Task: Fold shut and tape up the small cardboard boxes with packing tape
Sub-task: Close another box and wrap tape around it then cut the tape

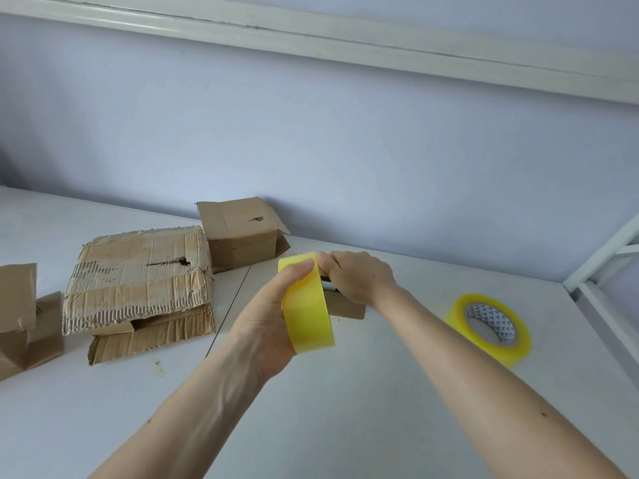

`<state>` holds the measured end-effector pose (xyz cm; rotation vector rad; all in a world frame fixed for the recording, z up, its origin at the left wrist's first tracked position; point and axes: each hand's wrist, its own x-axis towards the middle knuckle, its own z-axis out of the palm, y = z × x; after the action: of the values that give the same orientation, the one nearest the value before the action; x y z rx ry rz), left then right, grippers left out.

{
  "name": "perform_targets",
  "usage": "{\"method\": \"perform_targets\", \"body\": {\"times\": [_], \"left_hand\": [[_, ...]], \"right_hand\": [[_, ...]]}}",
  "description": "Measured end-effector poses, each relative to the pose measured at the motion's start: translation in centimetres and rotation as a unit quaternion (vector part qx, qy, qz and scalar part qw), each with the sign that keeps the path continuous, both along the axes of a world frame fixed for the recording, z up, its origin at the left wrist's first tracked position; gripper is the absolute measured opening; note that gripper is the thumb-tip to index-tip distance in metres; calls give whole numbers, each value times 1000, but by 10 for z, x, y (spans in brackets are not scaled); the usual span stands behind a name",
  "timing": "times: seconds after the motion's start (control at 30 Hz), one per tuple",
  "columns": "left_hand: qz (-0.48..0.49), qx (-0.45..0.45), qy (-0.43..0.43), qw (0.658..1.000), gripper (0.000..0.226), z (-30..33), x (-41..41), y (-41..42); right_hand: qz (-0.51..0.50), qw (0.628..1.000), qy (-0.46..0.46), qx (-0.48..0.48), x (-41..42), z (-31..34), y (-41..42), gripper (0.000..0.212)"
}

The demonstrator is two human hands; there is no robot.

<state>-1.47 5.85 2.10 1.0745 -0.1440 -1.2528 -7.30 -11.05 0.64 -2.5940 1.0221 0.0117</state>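
My left hand (266,326) grips a yellow roll of packing tape (309,305), held upright above the table. At the roll's top edge, my right hand (359,276) has its fingers curled and pinches there; whether it holds the tape end I cannot tell. Behind the roll and under my right hand sits a small brown cardboard box (345,307), mostly hidden. A second yellow tape roll (491,328) lies flat on the table to the right.
A torn, flattened corrugated box (138,288) lies at the left. Behind it, against the wall, stands a small box with open flaps (242,233). More cardboard (24,316) sits at the far left edge. A white metal frame (601,271) borders the white table (345,409) on the right.
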Motion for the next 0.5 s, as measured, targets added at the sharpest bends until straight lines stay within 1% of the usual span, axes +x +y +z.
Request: {"method": "perform_targets", "body": {"times": [0.03,0.1,0.13,0.17,0.23,0.27,0.33,0.4,0.5], "left_hand": [[12,2,-12,1000,54,-2,-1,1],[43,17,-26,999,93,-11,0,0],[49,21,-33,998,104,-14,1,0],[44,22,-43,998,106,-16,1,0],[22,24,-62,998,100,-17,-1,0],[16,22,-72,997,102,-19,-2,-1],[9,24,-89,996,113,-21,-3,-3],[6,28,-100,995,116,-23,-3,-4],[13,32,-105,994,115,-25,-4,-2]], "right_hand": [[-4,999,-7,-34,0,-3,1,56],[-2,997,-11,-74,1,-5,1,57],[1,996,-11,-84,2,-6,-1,57],[5,995,-13,-95,4,-8,-2,56],[19,990,-16,-139,6,-12,-3,55],[24,987,-15,-160,7,-13,-2,55],[14,988,-30,-149,8,-16,3,52],[-13,991,-52,-125,8,-22,7,47],[-49,984,-81,-154,10,-28,13,46]]}}
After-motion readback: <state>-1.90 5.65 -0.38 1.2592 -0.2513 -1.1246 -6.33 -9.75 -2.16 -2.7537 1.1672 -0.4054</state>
